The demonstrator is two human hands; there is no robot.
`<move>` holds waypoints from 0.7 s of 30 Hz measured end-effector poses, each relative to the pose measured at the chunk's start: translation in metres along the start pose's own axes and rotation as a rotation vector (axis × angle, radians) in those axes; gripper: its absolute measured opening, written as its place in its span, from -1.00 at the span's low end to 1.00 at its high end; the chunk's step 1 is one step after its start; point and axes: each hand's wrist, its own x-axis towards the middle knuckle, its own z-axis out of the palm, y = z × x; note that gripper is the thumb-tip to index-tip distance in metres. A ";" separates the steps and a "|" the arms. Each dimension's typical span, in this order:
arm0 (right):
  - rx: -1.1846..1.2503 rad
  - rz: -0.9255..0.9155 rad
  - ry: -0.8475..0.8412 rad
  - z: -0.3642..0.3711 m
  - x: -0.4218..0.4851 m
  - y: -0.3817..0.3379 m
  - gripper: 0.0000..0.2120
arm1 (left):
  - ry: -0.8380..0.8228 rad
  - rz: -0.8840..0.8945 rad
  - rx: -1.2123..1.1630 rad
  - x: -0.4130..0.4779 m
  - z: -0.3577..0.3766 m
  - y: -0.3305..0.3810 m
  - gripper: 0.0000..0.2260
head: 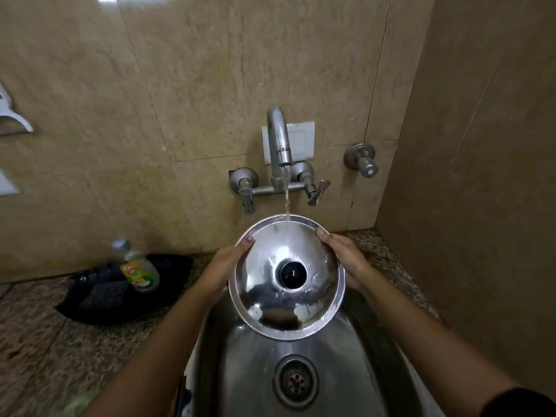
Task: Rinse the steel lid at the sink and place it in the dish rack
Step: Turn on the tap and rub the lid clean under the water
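Observation:
The round steel lid (270, 296) with a black knob in its middle is tilted toward me over the steel sink (340, 371). My left hand (222, 266) grips its left rim and my right hand (346, 260) grips its right rim, thumbs on the face. Water runs from the chrome tap (279, 139) onto the lid's upper part and spreads over its surface. No dish rack is in view.
A bottle of dish soap (138, 266) lies on a black tray (99, 296) on the speckled counter to the left. Two tap handles (316, 191) and a separate wall valve (362, 161) stick out of the tiled wall. A side wall stands close on the right.

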 end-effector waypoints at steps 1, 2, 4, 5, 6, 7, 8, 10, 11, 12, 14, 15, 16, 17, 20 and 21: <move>0.001 -0.001 0.005 0.000 0.003 0.001 -0.57 | -0.015 0.009 -0.027 -0.002 0.002 0.001 -0.57; -0.024 -0.018 0.028 0.002 0.004 0.001 -0.51 | -0.001 0.015 -0.042 -0.003 0.004 0.001 -0.58; -0.158 -0.113 0.124 0.007 0.007 -0.001 -0.57 | 0.062 0.046 -0.041 -0.004 0.009 0.001 -0.65; -0.290 -0.199 0.171 0.009 0.010 -0.002 -0.61 | 0.092 0.061 -0.022 -0.005 0.011 0.002 -0.68; -0.452 -0.293 0.205 0.014 0.012 -0.006 -0.60 | 0.110 0.078 -0.002 -0.006 0.013 0.002 -0.65; -0.610 -0.368 0.217 0.020 0.014 -0.010 -0.63 | 0.112 0.094 0.021 -0.006 0.014 0.002 -0.60; -0.708 -0.433 0.168 0.029 0.015 -0.015 -0.71 | 0.097 0.107 0.048 -0.006 0.016 0.002 -0.58; -0.923 -0.541 -0.046 0.054 0.015 -0.024 -0.74 | 0.065 0.132 0.098 -0.008 0.021 0.006 -0.65; -1.073 -0.643 -0.136 0.064 0.017 -0.025 -0.70 | 0.063 0.151 0.114 -0.008 0.023 0.008 -0.69; -1.200 -0.751 -0.198 0.072 0.018 -0.027 -0.68 | 0.071 0.174 0.114 -0.009 0.023 0.009 -0.71; -1.270 -0.876 -0.224 0.074 0.021 -0.030 -0.67 | 0.090 0.217 0.071 -0.011 0.022 0.009 -0.71; -1.214 -0.855 -0.187 0.070 0.023 -0.032 -0.69 | 0.109 0.226 0.039 -0.011 0.020 0.008 -0.68; -1.092 -0.780 -0.128 0.066 0.025 -0.035 -0.70 | 0.139 0.226 0.013 -0.011 0.017 0.007 -0.65; -0.971 -0.693 -0.062 0.061 0.028 -0.036 -0.69 | 0.172 0.214 0.003 -0.009 0.014 0.004 -0.64; -1.034 -0.594 -0.102 0.064 0.034 -0.042 -0.64 | 0.198 0.182 0.013 -0.007 0.013 0.003 -0.68; -1.151 -0.662 -0.205 0.071 0.031 -0.044 -0.64 | 0.184 0.187 0.018 -0.008 0.013 0.004 -0.67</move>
